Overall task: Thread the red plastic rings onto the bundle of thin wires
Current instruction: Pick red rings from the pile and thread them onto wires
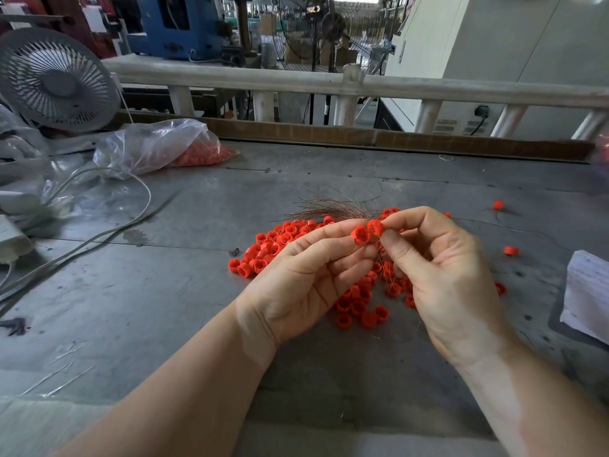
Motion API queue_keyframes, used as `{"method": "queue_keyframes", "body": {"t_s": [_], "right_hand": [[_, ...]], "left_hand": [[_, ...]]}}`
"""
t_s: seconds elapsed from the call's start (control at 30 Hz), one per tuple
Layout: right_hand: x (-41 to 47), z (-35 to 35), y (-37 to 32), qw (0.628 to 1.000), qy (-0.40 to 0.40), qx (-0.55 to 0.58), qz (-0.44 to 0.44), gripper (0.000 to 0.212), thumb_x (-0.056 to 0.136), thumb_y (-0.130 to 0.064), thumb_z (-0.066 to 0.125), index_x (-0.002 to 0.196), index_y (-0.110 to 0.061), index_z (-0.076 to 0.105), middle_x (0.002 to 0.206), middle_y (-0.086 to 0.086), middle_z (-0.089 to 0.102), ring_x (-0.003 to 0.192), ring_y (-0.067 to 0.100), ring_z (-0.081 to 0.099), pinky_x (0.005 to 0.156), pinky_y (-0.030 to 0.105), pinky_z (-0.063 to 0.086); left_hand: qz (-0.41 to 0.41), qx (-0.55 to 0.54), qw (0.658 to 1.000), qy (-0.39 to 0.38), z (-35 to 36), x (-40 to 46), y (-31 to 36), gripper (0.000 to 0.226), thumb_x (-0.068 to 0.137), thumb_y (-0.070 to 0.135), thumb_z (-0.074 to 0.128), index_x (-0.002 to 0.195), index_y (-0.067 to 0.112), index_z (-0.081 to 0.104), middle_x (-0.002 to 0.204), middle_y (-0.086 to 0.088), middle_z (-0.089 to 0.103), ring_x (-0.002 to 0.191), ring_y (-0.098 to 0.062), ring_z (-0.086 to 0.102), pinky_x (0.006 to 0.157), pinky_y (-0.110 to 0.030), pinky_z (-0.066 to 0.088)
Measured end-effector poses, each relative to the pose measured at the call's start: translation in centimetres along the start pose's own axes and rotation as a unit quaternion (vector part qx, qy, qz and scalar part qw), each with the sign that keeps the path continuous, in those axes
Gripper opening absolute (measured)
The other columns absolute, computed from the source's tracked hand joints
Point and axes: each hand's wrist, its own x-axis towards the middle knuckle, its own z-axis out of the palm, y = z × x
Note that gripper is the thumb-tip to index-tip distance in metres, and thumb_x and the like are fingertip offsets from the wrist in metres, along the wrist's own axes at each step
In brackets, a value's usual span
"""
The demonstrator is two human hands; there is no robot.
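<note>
The left hand (306,275) pinches one red ring (360,234) between thumb and fingertips, palm turned up, just above the ring pile (283,245) on the tabletop (164,308). The right hand (441,275) pinches a second ring (375,227) right beside the first, the two rings touching or nearly so. The wire bundle (336,207) fans out behind the pile, its thin strands running to the pinched rings and down between the hands; which hand holds the strands I cannot tell. The pile spreads under and between both hands. A few stray rings (511,250) lie right of the pile, well apart from it, near a white stack (590,291) at the tabletop's right edge. Left of the pile the tabletop lies bare as far as a cable (108,230). Far behind the pile to the left lies a plastic bag (155,146) with more red pieces, and past it a fan (56,80).
</note>
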Motion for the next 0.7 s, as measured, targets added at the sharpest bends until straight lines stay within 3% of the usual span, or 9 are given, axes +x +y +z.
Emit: {"method": "queue_keyframes", "body": {"t_s": [0.1,0.27,0.37,0.5,0.7], "right_hand": [[-0.08,0.07,-0.16,0.999,0.009,-0.045,-0.027,0.012,0.081,-0.016,0.061,0.078,-0.027,0.064,0.070,-0.010,0.065,0.065,0.003,0.055,0.061,0.018,0.044],[-0.35,0.04,-0.60,0.961,0.016,-0.222,-0.163,0.008,0.085,-0.004,0.061,0.082,-0.010,0.064,0.080,-0.003,0.058,0.075,0.001,0.053,0.071,0.008,0.037],[-0.60,-0.01,-0.66,0.926,0.021,-0.302,-0.224,0.010,0.087,-0.003,0.059,0.082,-0.002,0.067,0.084,0.003,0.059,0.081,0.012,0.056,0.077,0.017,0.043],[-0.72,-0.04,-0.66,0.878,0.032,-0.391,-0.275,0.011,0.088,-0.005,0.059,0.084,-0.002,0.069,0.085,0.008,0.063,0.077,0.026,0.059,0.072,0.035,0.049],[-0.75,-0.22,-0.55,0.838,0.039,-0.453,-0.303,0.008,0.085,0.002,0.064,0.086,-0.004,0.069,0.086,0.008,0.064,0.072,0.027,0.057,0.071,0.033,0.046]], "left_hand": [[0.000,0.001,1.000,0.002,0.00,0.00,-0.03,0.021,0.068,0.005,0.060,0.080,0.010,0.076,0.075,-0.008,0.072,0.068,-0.011,0.070,0.064,-0.019,0.057],[0.003,0.005,1.000,0.008,-0.07,0.02,-0.11,0.020,0.068,0.005,0.060,0.080,0.010,0.076,0.076,-0.008,0.072,0.069,-0.011,0.070,0.063,-0.020,0.057],[0.003,0.001,1.000,0.011,-0.21,0.07,-0.15,0.021,0.068,0.005,0.060,0.082,0.008,0.076,0.076,-0.008,0.072,0.068,-0.011,0.070,0.062,-0.020,0.056],[0.006,0.007,1.000,0.015,-0.24,0.10,-0.19,0.021,0.066,0.006,0.062,0.082,0.008,0.076,0.077,-0.008,0.072,0.067,-0.011,0.070,0.062,-0.020,0.056],[0.012,0.014,1.000,0.023,-0.18,0.04,-0.23,0.022,0.064,0.007,0.062,0.081,0.009,0.076,0.077,-0.009,0.072,0.067,-0.011,0.070,0.061,-0.020,0.056]]}}
